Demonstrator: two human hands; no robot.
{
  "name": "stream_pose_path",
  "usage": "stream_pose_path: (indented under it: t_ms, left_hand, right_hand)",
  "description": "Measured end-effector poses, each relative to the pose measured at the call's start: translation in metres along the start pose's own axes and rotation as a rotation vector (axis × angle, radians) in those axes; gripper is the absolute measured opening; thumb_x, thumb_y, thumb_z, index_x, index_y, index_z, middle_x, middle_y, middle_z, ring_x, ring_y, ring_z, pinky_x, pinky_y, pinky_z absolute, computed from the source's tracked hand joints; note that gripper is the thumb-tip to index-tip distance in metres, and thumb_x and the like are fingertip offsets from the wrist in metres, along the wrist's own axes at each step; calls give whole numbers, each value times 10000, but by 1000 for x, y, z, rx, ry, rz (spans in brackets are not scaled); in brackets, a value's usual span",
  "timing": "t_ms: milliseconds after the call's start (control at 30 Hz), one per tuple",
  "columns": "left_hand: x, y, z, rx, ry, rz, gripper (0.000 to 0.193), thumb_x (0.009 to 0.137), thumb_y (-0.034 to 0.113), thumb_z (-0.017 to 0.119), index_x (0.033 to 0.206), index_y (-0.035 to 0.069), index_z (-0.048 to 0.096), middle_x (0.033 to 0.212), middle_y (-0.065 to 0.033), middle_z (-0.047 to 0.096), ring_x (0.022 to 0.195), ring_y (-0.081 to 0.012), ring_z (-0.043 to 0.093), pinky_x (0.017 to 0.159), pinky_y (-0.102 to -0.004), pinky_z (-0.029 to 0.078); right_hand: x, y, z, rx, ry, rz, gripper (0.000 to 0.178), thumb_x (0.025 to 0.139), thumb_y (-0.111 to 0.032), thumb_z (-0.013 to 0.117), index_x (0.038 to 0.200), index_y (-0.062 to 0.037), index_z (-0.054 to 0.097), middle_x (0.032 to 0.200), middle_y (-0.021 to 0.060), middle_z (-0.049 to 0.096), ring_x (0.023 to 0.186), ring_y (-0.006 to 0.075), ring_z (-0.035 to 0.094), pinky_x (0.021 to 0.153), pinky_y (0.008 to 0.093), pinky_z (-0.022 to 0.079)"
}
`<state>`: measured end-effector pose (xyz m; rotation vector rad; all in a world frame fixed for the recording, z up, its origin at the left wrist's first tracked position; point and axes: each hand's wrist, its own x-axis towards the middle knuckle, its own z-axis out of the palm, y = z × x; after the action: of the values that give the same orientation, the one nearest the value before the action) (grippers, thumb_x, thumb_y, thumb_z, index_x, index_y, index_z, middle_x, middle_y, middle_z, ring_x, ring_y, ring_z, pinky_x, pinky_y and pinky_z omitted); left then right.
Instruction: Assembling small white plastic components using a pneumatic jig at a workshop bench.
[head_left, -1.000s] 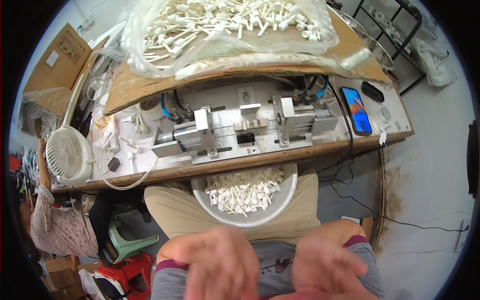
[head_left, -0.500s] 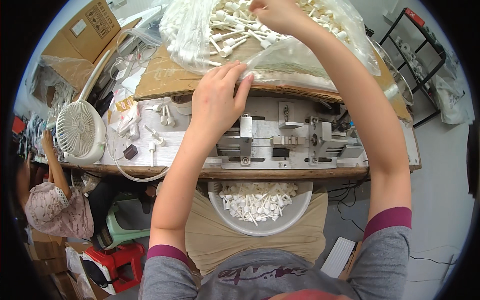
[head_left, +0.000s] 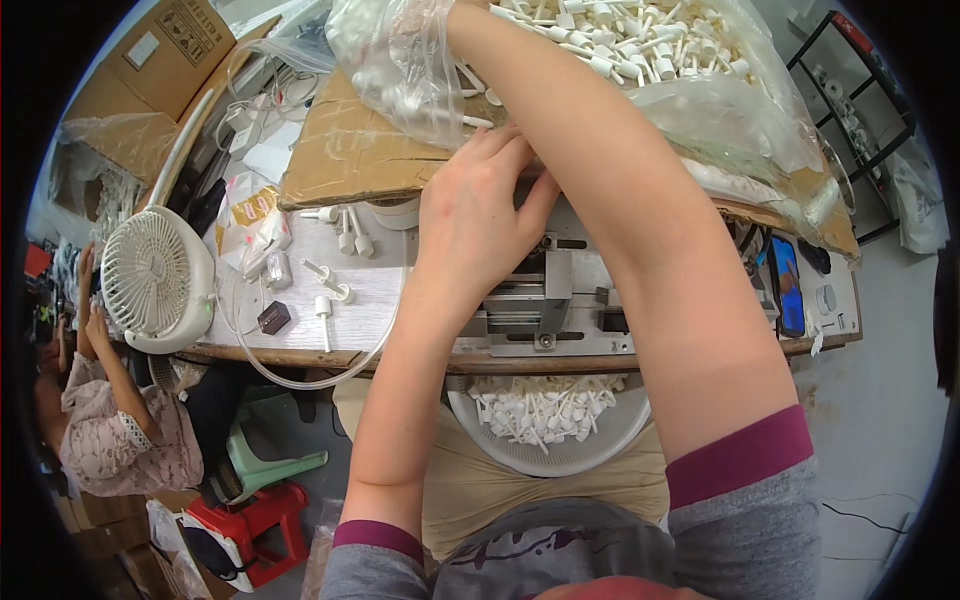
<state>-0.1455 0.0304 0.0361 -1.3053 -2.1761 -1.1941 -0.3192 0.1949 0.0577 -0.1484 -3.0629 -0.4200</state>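
Observation:
My left hand [head_left: 480, 195] lies over the front edge of a cardboard sheet [head_left: 350, 150], fingers curled on the near edge of a clear plastic bag [head_left: 720, 110]. Its fingertips are partly hidden by my right forearm. The bag holds many small white plastic parts [head_left: 650, 45], each a thin stem with a cylindrical head. My right arm [head_left: 620, 190] crosses over the bag toward the upper left; the hand is hidden by the bag's folds and the picture's upper edge. In my lap sits a grey basket [head_left: 530, 465] with more of these white parts [head_left: 545, 410].
Below the cardboard, a metal fixture [head_left: 545, 290] stands on the bench, partly covered by my arm. A white fan [head_left: 158, 275], loose white parts [head_left: 325, 310] and a clear tube [head_left: 285, 380] are at the left. A phone [head_left: 787, 285] leans at the right. Another person [head_left: 125, 430] sits far left.
My right hand has swung left across the bag, out of plain sight, and its forearm now covers part of the fixture. My left hand stays at the bag's edge. The whole view has shifted.

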Motion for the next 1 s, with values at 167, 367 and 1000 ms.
stream_pose_path:
  t_ms: [167, 367, 1000]
  left_hand:
    - [0, -5, 8, -2, 96, 77, 264, 884, 216, 668, 1065, 25, 685, 1108, -129, 693, 1041, -316, 649, 964, -407, 494]
    - [-2, -4, 6, 33, 76, 47, 289, 909, 221, 663, 1132, 39, 687, 1171, -135, 686, 1134, -293, 628, 955, -371, 484]
    - [48, 42, 32, 43, -53, 87, 261, 872, 147, 669, 1124, 85, 692, 999, -122, 668, 883, -311, 648, 798, -368, 506]
  right_hand:
    - [-32, 15, -3, 107, 271, -81, 485, 815, -352, 671, 1202, -61, 649, 1153, 183, 650, 1053, 322, 638, 935, 390, 494]
    - [-91, 51, -22, 296, 420, -229, 513, 804, -349, 697, 1234, -76, 636, 1161, 158, 643, 1044, 300, 638, 938, 376, 493]
    - [-236, 149, -40, 342, 286, -276, 451, 908, -355, 654, 1324, -201, 572, 1355, 136, 526, 1180, 309, 569, 1003, 425, 462]
